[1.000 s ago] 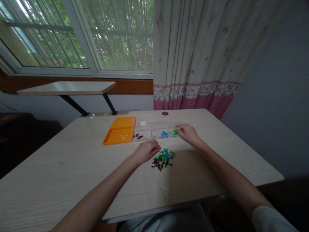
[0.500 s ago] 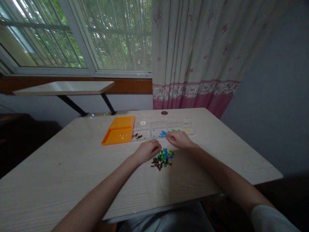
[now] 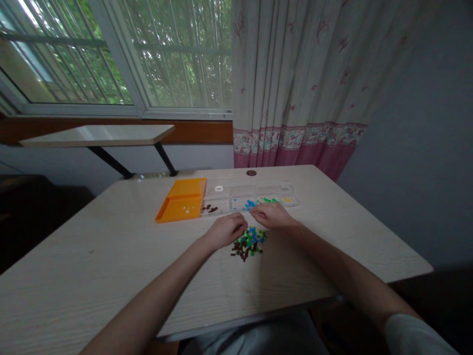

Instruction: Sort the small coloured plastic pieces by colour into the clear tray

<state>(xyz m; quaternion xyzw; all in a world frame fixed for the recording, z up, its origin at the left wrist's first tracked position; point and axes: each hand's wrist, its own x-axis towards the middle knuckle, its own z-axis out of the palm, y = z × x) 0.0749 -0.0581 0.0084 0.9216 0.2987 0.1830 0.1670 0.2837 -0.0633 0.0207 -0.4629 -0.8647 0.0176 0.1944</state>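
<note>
A mixed pile of small brown, green, blue and yellow plastic pieces (image 3: 250, 241) lies on the table. At the pile's left edge rests my left hand (image 3: 226, 230), its fingers curled together; anything in them is hidden. My right hand (image 3: 273, 215) is at the near rim of a clear compartment tray (image 3: 243, 190), fingertips pinched beside the blue pieces (image 3: 250, 204). What they pinch, if anything, is too small to make out. Other compartments hold brown pieces (image 3: 210, 208), green pieces (image 3: 268, 200) and yellow pieces (image 3: 287, 199).
An orange two-part tray (image 3: 176, 203) with a few whitish bits (image 3: 187, 209) adjoins the clear tray on the left. A white ring (image 3: 219, 189) is in a back compartment. A raised shelf (image 3: 99, 134) stands at the back left; a curtain (image 3: 291, 88) hangs behind the table (image 3: 92, 266).
My right hand has drawn slightly left and toward me, uncovering more of the green pieces in the tray. My left hand has hardly moved.
</note>
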